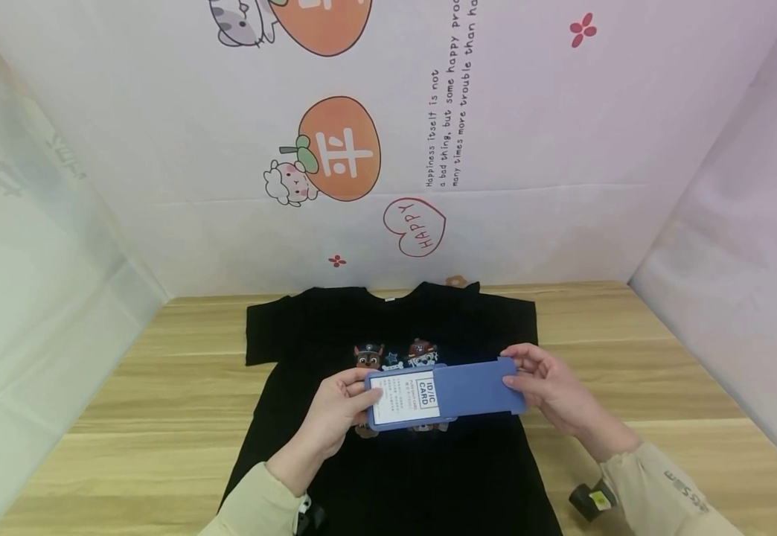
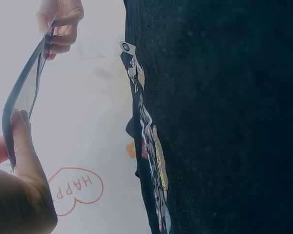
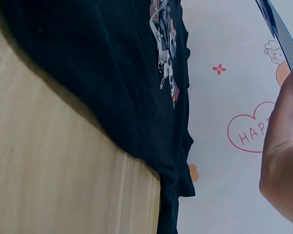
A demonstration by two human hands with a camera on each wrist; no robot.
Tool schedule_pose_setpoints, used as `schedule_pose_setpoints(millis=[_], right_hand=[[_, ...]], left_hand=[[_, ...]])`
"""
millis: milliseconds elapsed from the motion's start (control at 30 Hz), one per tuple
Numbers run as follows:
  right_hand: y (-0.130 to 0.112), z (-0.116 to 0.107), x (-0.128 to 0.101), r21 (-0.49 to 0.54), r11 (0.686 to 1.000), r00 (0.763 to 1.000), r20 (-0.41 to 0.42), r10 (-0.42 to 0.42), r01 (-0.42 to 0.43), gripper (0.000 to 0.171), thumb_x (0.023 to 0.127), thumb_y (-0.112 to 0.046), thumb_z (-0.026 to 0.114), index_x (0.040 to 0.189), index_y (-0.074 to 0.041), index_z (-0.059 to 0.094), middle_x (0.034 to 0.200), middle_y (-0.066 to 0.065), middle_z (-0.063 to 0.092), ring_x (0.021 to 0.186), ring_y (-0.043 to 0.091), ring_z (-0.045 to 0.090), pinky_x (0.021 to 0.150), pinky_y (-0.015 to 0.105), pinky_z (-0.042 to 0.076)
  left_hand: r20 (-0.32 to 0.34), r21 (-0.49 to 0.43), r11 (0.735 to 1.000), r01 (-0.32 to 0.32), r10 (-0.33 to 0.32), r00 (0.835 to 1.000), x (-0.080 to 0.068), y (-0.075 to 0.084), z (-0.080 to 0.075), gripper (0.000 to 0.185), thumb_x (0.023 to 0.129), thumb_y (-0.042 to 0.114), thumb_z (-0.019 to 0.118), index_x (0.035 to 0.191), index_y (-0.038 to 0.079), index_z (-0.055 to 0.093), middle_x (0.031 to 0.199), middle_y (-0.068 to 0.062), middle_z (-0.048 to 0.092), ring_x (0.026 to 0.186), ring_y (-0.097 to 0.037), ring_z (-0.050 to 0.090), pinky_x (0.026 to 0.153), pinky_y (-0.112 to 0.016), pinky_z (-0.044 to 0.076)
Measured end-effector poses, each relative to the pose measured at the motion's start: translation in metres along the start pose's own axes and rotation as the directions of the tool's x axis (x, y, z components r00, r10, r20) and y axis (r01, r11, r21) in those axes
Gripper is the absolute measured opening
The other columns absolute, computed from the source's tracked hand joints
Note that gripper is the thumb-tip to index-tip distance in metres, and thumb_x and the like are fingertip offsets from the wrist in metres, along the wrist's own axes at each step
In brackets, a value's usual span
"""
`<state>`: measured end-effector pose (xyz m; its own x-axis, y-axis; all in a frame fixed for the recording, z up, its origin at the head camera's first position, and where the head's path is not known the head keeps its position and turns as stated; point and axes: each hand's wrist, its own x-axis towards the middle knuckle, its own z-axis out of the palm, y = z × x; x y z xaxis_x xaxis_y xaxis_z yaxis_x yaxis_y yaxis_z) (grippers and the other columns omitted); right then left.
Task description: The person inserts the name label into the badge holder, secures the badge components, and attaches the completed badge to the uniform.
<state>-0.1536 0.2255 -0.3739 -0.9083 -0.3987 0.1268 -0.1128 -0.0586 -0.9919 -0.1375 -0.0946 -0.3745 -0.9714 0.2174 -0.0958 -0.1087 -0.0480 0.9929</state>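
A blue sliding card holder (image 1: 475, 388) is held level above a black T-shirt (image 1: 395, 476). Its inner panel is drawn out to the right, and a white card printed "ID/IC CARD" (image 1: 402, 397) shows in the left part. My left hand (image 1: 331, 413) pinches the left end, thumb on the card's face. At the other end, my right hand (image 1: 556, 391) pinches the drawn-out panel between thumb and fingers. The left wrist view shows the card holder (image 2: 27, 87) nearly edge-on. Only part of the right hand (image 3: 285, 146) appears in the right wrist view.
The T-shirt lies spread on a wooden table (image 1: 141, 417), collar toward the back, with a cartoon print (image 1: 368, 355) on its chest. A white patterned cloth (image 1: 529, 149) hangs behind the table, and pale cloth walls (image 1: 730, 260) stand at both sides.
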Motion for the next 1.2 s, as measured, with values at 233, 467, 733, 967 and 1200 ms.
schedule_pose_setpoints(millis=[233,467,733,967,1200], right_hand=[[-0.001,0.000,0.000,0.000,0.999,0.999,-0.021,0.050,-0.050,0.027,0.092,0.003,0.054,0.108,-0.019,0.055,0.086,-0.008,0.044,0.065,0.002,0.043,0.057,0.017,0.042],[0.000,0.001,0.001,-0.017,0.998,0.998,-0.010,0.061,-0.061,0.027,0.091,0.002,0.055,0.108,-0.019,0.055,0.084,-0.009,0.047,0.074,0.004,0.049,0.065,0.020,0.050],[0.000,0.005,0.003,-0.003,0.998,0.998,0.008,0.057,-0.057,0.026,0.092,0.002,0.055,0.109,-0.018,0.054,0.084,-0.010,0.051,0.075,0.004,0.052,0.069,0.022,0.053],[0.001,0.009,0.004,-0.028,0.996,0.996,-0.010,0.087,-0.088,0.024,0.092,0.000,0.056,0.109,-0.016,0.052,0.084,-0.009,0.051,0.078,0.006,0.053,0.069,0.022,0.053],[0.002,0.012,0.005,-0.021,0.992,0.992,-0.017,0.127,-0.127,0.022,0.092,-0.002,0.055,0.110,-0.015,0.050,0.085,-0.008,0.049,0.083,0.008,0.053,0.074,0.028,0.054]], left_hand=[[0.009,-0.006,1.000,0.001,-0.001,1.000,0.001,-0.001,0.000,0.033,0.092,0.003,0.057,0.123,-0.008,0.052,0.112,-0.022,0.067,0.089,-0.022,0.070,0.075,-0.034,0.058],[0.017,-0.004,1.000,0.003,-0.003,1.000,0.000,0.000,0.001,0.034,0.092,0.002,0.057,0.123,-0.008,0.051,0.113,-0.022,0.066,0.089,-0.021,0.070,0.075,-0.034,0.058],[0.021,0.000,1.000,0.002,-0.002,1.000,-0.001,0.002,0.002,0.033,0.092,0.001,0.057,0.124,-0.008,0.051,0.113,-0.023,0.066,0.090,-0.021,0.069,0.076,-0.034,0.058],[0.021,-0.005,1.000,0.006,-0.005,1.000,0.000,0.001,0.003,0.033,0.092,0.001,0.057,0.123,-0.009,0.051,0.112,-0.023,0.066,0.088,-0.019,0.069,0.075,-0.034,0.058],[0.029,-0.020,1.000,0.003,-0.002,1.000,0.000,-0.002,0.002,0.034,0.092,0.002,0.058,0.123,-0.009,0.051,0.112,-0.023,0.066,0.088,-0.020,0.070,0.076,-0.035,0.058]])
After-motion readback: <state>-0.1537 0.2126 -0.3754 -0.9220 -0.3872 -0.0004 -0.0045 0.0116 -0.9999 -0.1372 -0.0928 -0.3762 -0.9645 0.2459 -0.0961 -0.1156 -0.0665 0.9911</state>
